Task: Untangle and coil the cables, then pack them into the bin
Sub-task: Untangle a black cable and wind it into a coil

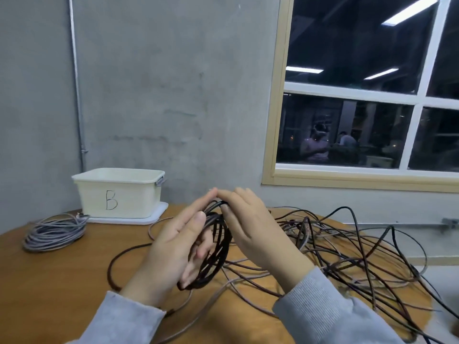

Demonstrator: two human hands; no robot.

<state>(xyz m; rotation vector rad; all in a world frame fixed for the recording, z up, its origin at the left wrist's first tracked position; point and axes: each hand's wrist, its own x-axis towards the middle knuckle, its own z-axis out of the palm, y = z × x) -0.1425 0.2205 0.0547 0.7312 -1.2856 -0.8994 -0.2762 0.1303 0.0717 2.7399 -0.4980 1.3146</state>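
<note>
The dark, multi-looped coil (216, 247) stood upright, long axis vertical, gripped by left hand (171, 247) and right hand (250, 229).

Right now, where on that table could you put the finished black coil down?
Bare wood lies at the near-left of the table, bordered by the grey coil, the bin and the black loop trailing from the black coil. Right of the hands, the loose tangle crowds the table.
</note>
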